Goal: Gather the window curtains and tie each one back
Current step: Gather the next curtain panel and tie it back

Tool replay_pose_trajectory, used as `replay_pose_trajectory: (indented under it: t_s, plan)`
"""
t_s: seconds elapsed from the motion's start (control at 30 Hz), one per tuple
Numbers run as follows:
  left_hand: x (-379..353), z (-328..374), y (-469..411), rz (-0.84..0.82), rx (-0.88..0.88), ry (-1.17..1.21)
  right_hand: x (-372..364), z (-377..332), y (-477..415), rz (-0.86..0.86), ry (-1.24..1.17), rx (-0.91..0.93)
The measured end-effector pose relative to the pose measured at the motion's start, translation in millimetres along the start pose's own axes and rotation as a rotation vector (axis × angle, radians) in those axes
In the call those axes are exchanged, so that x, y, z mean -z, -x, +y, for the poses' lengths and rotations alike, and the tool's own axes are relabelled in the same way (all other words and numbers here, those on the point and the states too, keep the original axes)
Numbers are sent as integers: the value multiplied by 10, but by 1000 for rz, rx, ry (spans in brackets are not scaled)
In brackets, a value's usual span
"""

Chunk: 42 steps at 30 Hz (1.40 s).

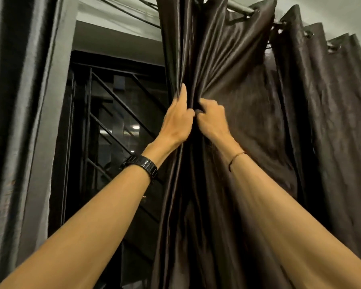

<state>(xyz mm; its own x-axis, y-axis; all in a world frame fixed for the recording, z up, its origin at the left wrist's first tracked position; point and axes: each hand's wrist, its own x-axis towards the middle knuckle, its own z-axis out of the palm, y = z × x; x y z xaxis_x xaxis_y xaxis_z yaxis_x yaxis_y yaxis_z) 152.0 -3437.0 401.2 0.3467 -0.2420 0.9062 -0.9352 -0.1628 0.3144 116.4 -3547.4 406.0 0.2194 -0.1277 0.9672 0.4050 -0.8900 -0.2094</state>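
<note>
starting close: reaching up and forward with both bare forearms, black watch [142, 164] on the left wrist, thin thread bracelet [237, 157] on the right. closing in on one spot at the wrists.

wrapping the left hand [178, 119] round a bunch of folds in the dark brown curtain [227, 69], forefinger laid straight up the cloth, probably to keep the pleats from sliding out. right beside it, touching, curling the right hand [212, 117] tight and pinching more folds in from the right, apparently to feed slack into the bundle. both full of fabric, then, neither spread wide.

gripping at mid-height, well under the curtain rod [238, 7], likely to make a waist where a tie could sit. pulled taut above the hands, fanning up toward the top edge; hanging loose and straight below.

only partly gathered, by the look of it, and not yet tied. no tie-back or cord to be seen anywhere.

further right, a second run of dark curtain [321, 101], hung by eyelets [308, 35], untouched, in open pleats. off to the left, a grey curtain [13, 101], dropping straight, ungathered too.

beyond, between the two, a black window grille [117, 105] with slanted bars, showing where the brown cloth is drawn clear, dim lights behind.

next, as a judgement: squeezing the bunch into one hand to free the other for a tie. satin sheen, so probably slippery and quick to spill if loosened.
</note>
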Motion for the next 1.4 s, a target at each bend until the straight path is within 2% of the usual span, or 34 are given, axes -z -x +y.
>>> replay_pose_trajectory:
  t_s: [0.1,0.17,0.3,0.33,0.4,0.43,0.47,0.53,0.57,0.63,0.7,0.8,0.93,1.1,1.2,1.3,1.4]
  plan:
    - [211,-39,40,250,-3,164,-119,-521,-65,-139,-83,194]
    - [391,-123,74,333,-27,155,-204,-709,-80,-262,-175,182]
    - [513,-217,163,233,-37,47,-173,-579,24,-346,-239,153]
    - [490,-232,185,206,-56,19,-117,-481,60,-357,-315,138]
    - [395,-256,209,165,-105,-37,51,-264,129,-286,-580,64]
    - [331,-261,216,154,-125,-54,143,-142,155,-173,-638,32]
    - [255,-248,220,147,-131,-48,241,-1,159,0,-579,-1]
    - [119,-188,204,131,-134,14,415,337,112,330,-275,-103]
    - [48,-143,181,120,-152,41,516,490,104,394,-139,-210]
    - [-80,-57,117,100,-213,62,656,805,84,320,-28,-417]
    - [-194,13,46,95,-259,84,690,1049,90,181,-121,-463]
    - [-373,83,-95,153,-223,170,672,1223,64,86,-283,-377]
    - [-520,165,-210,214,-113,254,534,1163,-72,14,-322,-204]
    - [-371,206,-305,261,-55,334,97,457,-283,-183,-382,95]
    - [-220,115,-326,404,-98,427,-98,-23,-365,-235,-394,244]
    - [-52,40,-198,370,-19,534,-213,-178,-325,-249,-435,292]
    - [-12,11,-26,272,39,515,-309,31,-269,-233,-603,179]
